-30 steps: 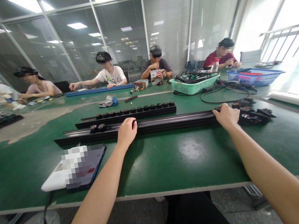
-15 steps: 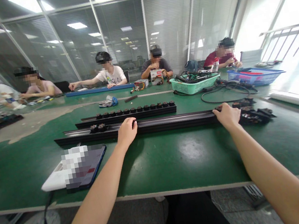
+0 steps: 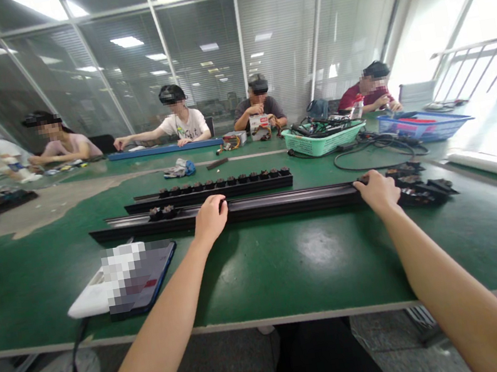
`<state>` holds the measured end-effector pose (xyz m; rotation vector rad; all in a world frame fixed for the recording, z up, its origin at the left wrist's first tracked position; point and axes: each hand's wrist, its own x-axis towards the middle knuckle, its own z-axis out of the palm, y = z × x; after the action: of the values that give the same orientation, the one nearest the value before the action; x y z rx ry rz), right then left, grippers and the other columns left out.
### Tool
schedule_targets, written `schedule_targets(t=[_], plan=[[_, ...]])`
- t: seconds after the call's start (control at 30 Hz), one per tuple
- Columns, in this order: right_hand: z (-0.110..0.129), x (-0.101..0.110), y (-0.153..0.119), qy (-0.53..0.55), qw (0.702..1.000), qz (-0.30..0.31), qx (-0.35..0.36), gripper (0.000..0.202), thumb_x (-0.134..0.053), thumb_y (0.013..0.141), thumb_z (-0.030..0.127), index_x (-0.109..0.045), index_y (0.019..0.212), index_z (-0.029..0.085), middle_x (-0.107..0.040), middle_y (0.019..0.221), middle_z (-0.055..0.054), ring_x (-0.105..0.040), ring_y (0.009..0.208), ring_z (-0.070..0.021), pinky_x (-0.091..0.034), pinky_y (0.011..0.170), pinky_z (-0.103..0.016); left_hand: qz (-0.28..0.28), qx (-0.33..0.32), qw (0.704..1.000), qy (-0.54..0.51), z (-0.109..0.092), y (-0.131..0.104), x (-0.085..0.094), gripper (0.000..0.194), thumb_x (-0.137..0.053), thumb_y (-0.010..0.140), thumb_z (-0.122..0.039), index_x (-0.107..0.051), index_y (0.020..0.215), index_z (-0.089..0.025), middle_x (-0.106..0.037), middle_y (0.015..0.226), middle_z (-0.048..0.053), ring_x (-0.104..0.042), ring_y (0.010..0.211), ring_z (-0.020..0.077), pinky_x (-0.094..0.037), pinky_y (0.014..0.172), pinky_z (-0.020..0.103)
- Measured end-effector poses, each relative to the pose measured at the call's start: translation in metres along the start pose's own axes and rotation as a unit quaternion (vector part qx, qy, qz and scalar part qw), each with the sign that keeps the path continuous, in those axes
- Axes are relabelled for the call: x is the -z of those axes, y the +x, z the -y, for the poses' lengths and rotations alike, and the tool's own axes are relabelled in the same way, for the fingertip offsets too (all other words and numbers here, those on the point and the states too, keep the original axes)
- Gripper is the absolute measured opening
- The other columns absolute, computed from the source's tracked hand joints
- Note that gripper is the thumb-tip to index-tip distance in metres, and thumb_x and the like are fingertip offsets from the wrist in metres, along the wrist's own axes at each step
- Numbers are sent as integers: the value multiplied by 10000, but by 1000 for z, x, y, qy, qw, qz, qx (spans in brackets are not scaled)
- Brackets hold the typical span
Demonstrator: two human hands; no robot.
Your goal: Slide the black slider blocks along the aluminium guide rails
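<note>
from my seat far off i watched both bare hands at the near side of the worktop [image 3: 323, 288], whose glossy green surface threw back a pale patch of light. the long black rail [image 3: 289, 203], smooth and straight-edged with a lengthwise channel, lay crosswise in front of me, just nearer than a second black rail [image 3: 207, 197]. my left hand [image 3: 219, 203] was gripping the long one near its middle, fingers bent down over it; a dark bit showed at the fingertips, too small for me to tell whether it was a separate part. my right hand [image 3: 365, 182] was clasped on its right end, thumb on the near face, right beside a jumbled heap of black parts [image 3: 430, 188] with jagged outlines. two small black blocks [image 3: 162, 213], squat and knobbly, sat on the long rail to the left of my left hand, while the rail behind carried an even row of similar blocks [image 3: 231, 182]. nearer me, on the left, a rounded white device [image 3: 89, 301] lay against a flat dark slab [image 3: 164, 267], partly blurred out. farther back were a crumpled grey-and-blue cloth [image 3: 179, 169], a mint-green plastic basket [image 3: 325, 146] with perforated sides, heaped with black cables, and a translucent blue basket [image 3: 446, 127]. five people sat along the far side.
</note>
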<state>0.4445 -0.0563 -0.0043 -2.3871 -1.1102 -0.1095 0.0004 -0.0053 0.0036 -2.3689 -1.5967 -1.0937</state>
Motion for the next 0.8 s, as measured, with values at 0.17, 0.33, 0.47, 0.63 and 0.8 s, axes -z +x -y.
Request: schedule_targets(t=[0.17,0.33,0.47,0.63,0.8], plan=[[-1,0,-1,-6,1000,-4,3,378,-569,963,423,-667,1243,189,-689,1163,-182,-579,1136,-328,-444,935,-474,1,2,1000,-3,0,0,0,300,-466,985,-255,-701,1160,-191,-713,1246,114,-672,1144,273,-528,1044,411],[-2,1,1,-13,1000,-4,-3,390,-568,972,416,-665,1264,177,-693,1171,-197,-598,1132,-334,-433,940,-464,4,0,1000,1,-1,0,0,307,-458,989,-251,-699,1164,-176,-712,1247,124,-670,1148,280,-527,1040,416],[-4,0,3,-16,1000,-2,-6,391,-580,969,411,-670,1267,175,-700,1163,-200,-605,1132,-335,-434,943,-462,1,-2,1000,1,0,0,0,303,-462,988,-251,-699,1162,-179,-714,1244,119,-672,1145,274,-531,1031,404],[-6,-3,6,-11,1000,-13,-1,376,-591,961,412,-682,1241,177,-702,1141,-188,-606,1129,-341,-433,957,-484,0,-3,1000,2,1,0,0,302,-464,985,-255,-701,1161,-187,-716,1243,114,-674,1144,272,-530,1036,405],[-7,-3,7,-16,1000,-12,-2,374,-582,965,399,-672,1242,164,-696,1150,-204,-601,1147,-348,-438,965,-495,1,0,1000,0,1,-1,0,310,-464,985,-261,-703,1167,-186,-714,1252,116,-674,1144,277,-531,1039,408]])
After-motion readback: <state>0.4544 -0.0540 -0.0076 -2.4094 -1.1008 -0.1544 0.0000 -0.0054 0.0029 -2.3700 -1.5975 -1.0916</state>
